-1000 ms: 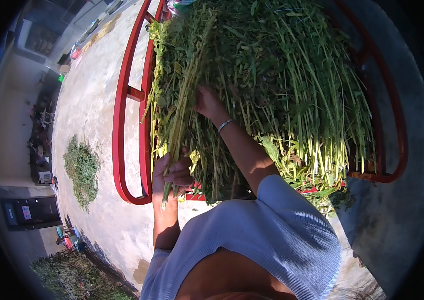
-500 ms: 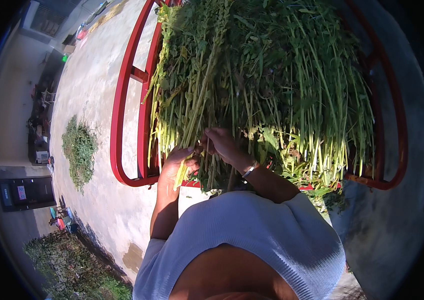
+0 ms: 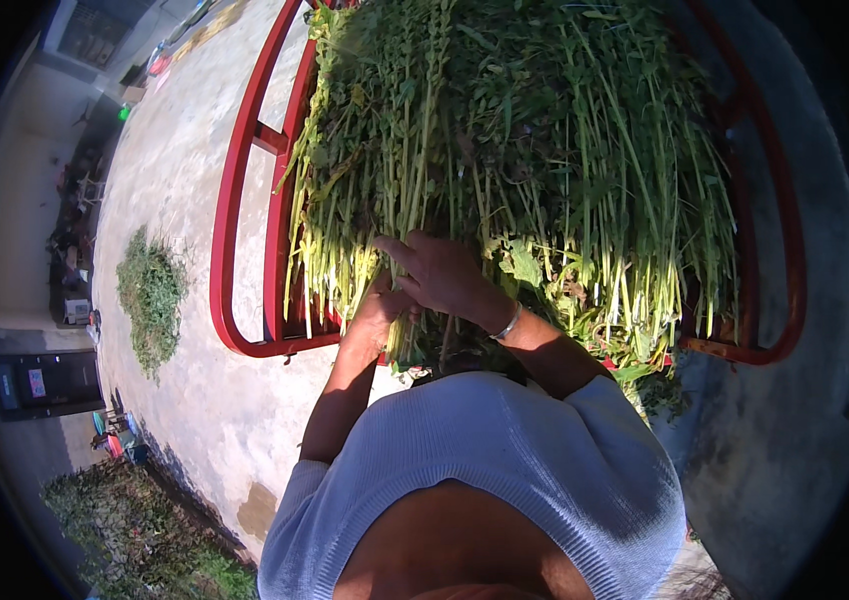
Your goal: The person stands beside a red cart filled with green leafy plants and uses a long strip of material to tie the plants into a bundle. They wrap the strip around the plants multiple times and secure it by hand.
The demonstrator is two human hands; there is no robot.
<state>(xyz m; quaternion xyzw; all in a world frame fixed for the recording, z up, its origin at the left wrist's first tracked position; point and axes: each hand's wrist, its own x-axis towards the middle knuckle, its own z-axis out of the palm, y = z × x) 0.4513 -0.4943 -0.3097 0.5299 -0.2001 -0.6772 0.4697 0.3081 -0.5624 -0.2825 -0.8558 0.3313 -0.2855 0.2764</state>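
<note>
A thick layer of cut leafy green stalks (image 3: 635, 200) lies on a red metal frame, with the pale stem ends toward me. My left hand (image 3: 379, 314) is closed around a small bundle of stalks (image 3: 413, 190) close to their lower ends. Just above and to the right, my right hand (image 3: 445, 275) lies across the same bundle. Its index finger reaches left over the stems while the other fingers curl around them. The two hands touch or overlap; the right palm and most of its grip are hidden.
Red rails (image 3: 228, 220) border the stalks on the left and right. Left on the concrete floor (image 3: 215, 400) lies a small heap of greenery (image 3: 152, 300). A larger plant pile (image 3: 135, 520) is at the lower left, near a wall with a dark panel (image 3: 50, 385).
My left hand has shifted slightly right and up. My right hand's fingers have moved left across the bundle, closer to the left hand. The stem ends below my left hand show less.
</note>
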